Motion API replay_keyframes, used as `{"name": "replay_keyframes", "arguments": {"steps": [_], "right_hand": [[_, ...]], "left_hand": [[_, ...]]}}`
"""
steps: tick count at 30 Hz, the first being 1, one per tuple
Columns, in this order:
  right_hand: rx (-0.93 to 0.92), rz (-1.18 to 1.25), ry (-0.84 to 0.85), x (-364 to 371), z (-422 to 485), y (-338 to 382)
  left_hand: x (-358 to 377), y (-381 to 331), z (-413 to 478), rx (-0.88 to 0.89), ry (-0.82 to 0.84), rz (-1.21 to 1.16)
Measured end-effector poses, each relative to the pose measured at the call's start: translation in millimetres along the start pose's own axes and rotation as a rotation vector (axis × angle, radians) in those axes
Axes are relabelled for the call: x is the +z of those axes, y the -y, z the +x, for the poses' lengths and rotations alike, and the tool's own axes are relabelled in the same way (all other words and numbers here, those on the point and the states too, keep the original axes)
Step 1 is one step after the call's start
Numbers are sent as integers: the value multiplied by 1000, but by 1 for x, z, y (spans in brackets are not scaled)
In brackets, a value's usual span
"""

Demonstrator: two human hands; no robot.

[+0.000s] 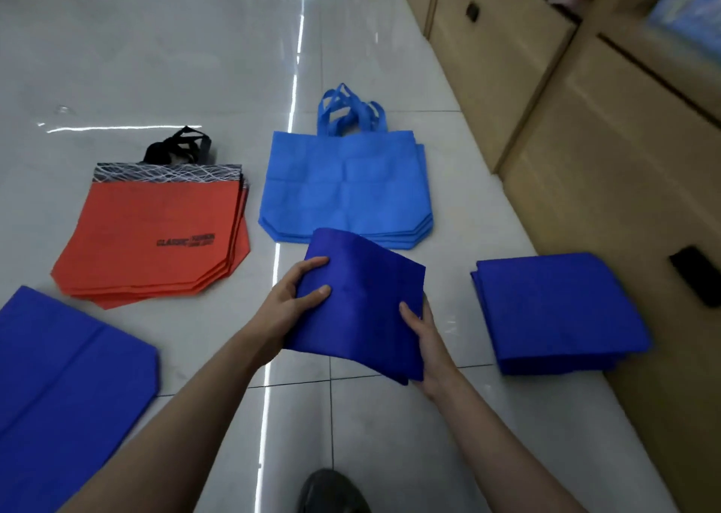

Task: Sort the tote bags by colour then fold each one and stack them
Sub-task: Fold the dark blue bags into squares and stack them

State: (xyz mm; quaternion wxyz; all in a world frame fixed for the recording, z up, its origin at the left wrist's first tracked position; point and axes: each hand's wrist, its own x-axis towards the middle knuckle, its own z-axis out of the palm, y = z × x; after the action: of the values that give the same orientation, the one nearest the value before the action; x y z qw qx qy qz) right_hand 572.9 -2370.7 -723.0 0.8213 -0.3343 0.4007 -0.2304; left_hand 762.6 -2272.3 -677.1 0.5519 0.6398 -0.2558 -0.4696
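A folded dark blue tote bag (363, 305) hangs above the floor between both hands. My left hand (290, 303) grips its left edge, thumb on top. My right hand (423, 337) grips its right lower edge. To the right lies a stack of folded dark blue bags (558, 313). An unfolded dark blue bag (66, 376) lies flat at the lower left. A pile of orange bags with black handles (156, 239) sits at the left, and a pile of light blue bags (343, 188) lies in the middle, further away.
The bags lie on a glossy white tiled floor (175, 63). Cardboard boxes (585, 130) line the right side, close to the folded stack. A dark shoe (331, 493) shows at the bottom edge.
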Motion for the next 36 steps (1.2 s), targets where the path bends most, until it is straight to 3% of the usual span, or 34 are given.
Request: {"name": "replay_keyframes", "arguments": {"steps": [6, 11, 13, 15, 17, 19, 21, 23, 24, 26, 29, 36], "right_hand": [[-639, -281, -540, -48, -19, 54], [-848, -201, -1043, -109, -23, 85], [-775, -180, -1158, -129, -15, 84], [-545, -202, -1231, -141, -8, 79], [-308, -434, -1338, -145, -8, 72], [-325, -817, -1438, -146, -15, 67], [-644, -1228, -1359, -139, -18, 65], [-840, -1570, -1105, -124, -11, 60], [-793, -1709, -958, -117, -4, 56], [-463, -1910, -718, -113, 7, 49], [-101, -2081, -621, -132, 20, 48], [-27, -2049, -571, -135, 31, 62]], "left_hand": [[66, -24, 26, 111, -78, 213], [98, -17, 23, 105, 79, 305], [100, -8, 19, 92, 109, 352], [100, 0, 16, 85, 110, 369], [97, 6, 12, 71, 97, 388], [92, 10, 10, 52, 70, 385], [87, 12, 10, 43, 49, 386], [83, 15, 10, 35, 35, 396], [82, 17, 10, 29, 32, 402], [80, 21, 7, 20, 34, 405], [73, 34, 2, 3, 44, 414], [43, 67, -5, -43, -12, 402]]}}
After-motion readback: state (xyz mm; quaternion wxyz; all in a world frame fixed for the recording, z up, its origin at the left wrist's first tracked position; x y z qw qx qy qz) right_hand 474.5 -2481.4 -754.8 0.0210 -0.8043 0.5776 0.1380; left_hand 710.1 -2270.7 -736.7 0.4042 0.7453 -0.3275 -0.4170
